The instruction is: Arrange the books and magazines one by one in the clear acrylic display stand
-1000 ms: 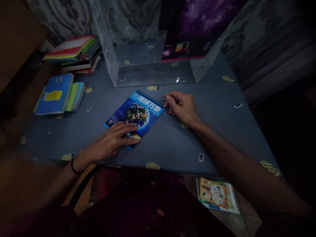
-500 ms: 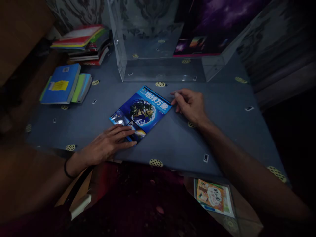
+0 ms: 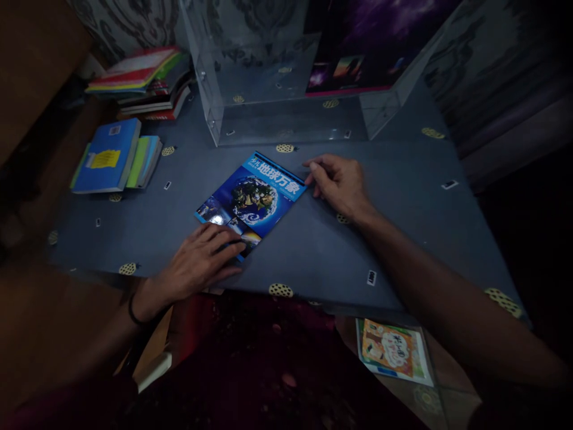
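A blue book with a picture of the Earth and white Chinese characters on its cover lies closed and slantwise on the table. My left hand rests on its near lower corner, palm down, fingers stretched out over the cover. At the far right corner of the book is my right hand, its index finger extended and the other fingers loosely bent. The fingertips are at or very near the book's edge; whether they touch it I cannot tell. Nothing shows between them.
A clear acrylic shelf with a dark purple poster stands behind the book. To the left are a blue book pile and a taller stack of books. An orange picture book lies below the table.
The view has shifted slightly. My left hand's fingers have drawn in a little toward the book's near edge. My right hand stays by the far corner, and the book lies as before.
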Available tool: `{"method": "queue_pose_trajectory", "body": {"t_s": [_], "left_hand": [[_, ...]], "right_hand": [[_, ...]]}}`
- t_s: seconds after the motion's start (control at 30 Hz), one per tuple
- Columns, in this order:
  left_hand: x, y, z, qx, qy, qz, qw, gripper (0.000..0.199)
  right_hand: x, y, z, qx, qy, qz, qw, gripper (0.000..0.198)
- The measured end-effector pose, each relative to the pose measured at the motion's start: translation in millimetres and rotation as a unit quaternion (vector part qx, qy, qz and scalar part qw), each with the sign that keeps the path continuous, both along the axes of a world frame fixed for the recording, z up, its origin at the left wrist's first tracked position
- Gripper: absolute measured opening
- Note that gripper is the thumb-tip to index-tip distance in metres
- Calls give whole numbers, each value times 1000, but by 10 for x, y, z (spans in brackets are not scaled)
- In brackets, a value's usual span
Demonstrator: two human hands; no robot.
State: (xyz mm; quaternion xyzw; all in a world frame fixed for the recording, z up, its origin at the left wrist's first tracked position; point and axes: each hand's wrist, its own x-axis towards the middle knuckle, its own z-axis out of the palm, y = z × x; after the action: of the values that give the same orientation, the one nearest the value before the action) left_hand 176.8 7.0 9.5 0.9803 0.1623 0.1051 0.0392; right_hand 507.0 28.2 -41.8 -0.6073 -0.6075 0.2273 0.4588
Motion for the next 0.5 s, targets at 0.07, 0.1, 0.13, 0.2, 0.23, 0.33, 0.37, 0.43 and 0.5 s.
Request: {"method": "queue_pose_trajectory", "body": {"t_s": [0.07, 0.1, 0.13, 0.2, 0.23, 0.33, 0.37, 0.43, 0.5], "left_hand": [[68, -30, -1, 24, 1, 16, 1000, 29], [86, -43, -2, 27, -2, 20, 999, 27], [94, -52, -3, 25, -8, 21, 999, 25], [87, -60, -3, 14, -26, 22, 999, 22], [79, -59, -1, 6, -36, 22, 999, 22], [59, -47, 8, -28, -58, 31, 997, 23], [57, -44, 9, -38, -64, 33, 997, 23], [59, -46, 5, -47, -71, 38, 996, 23], [61, -63, -5, -37, -63, 36, 997, 23]], "right_hand": [[-1, 3, 4, -4, -3, -3, 1000, 32], [-1, 5, 4, -5, -4, -3, 1000, 32], [-1, 6, 4, -7, -5, -2, 1000, 32], [0, 9, 3, -7, -5, 2, 1000, 32], [0, 9, 4, -6, -4, 3, 1000, 32], [-1, 11, 9, -5, -1, 5, 1000, 31], [0, 12, 10, -6, -1, 5, 1000, 30], [2, 15, 10, -7, -1, 4, 1000, 29], [4, 19, 7, -4, 0, 3, 1000, 29]]}}
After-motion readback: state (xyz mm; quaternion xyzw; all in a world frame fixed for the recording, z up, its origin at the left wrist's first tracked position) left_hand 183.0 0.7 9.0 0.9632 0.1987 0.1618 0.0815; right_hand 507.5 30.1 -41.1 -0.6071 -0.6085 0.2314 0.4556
